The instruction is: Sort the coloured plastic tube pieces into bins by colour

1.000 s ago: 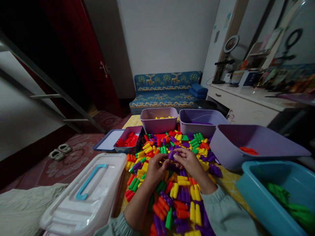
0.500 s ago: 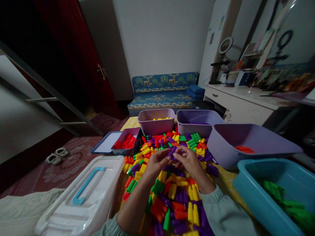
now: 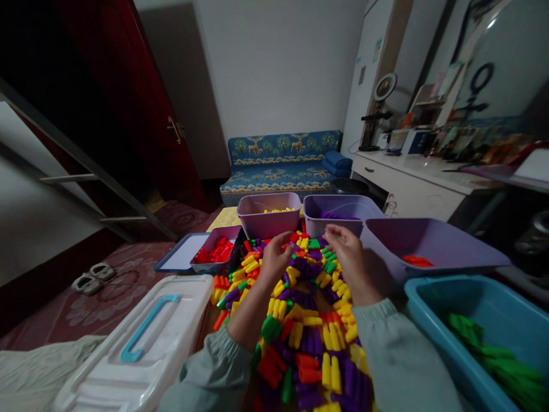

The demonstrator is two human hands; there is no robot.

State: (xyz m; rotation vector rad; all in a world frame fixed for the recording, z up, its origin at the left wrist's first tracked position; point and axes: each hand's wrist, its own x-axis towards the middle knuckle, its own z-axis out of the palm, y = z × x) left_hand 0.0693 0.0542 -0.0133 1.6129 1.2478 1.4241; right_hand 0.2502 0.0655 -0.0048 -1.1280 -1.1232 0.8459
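My left hand [image 3: 275,257] hovers over the left-middle of a pile of coloured plastic pieces [image 3: 304,294], with fingers curved and apart from the thumb, nothing seen between them. At the far right part of the pile is my right hand [image 3: 346,249], in front of a lilac bin [image 3: 332,228] with purple pieces [image 3: 338,216] inside. Its fingers point inward, parted from the thumb, and I see no piece in them. The pile mixes red, yellow, green, orange and purple pieces, many shaped like joined tubes.
A pink bin [image 3: 269,223] holds yellow pieces, a small box [image 3: 214,266] red ones. To the right, a larger lilac bin [image 3: 386,252] has orange-red pieces, and a blue bin [image 3: 429,309] green ones. A white lid [image 3: 171,332] with a blue handle lies left.
The hands were together on a purple piece over the pile. They have since parted, the right moving forward toward the lilac bin, and the purple piece is no longer between them.
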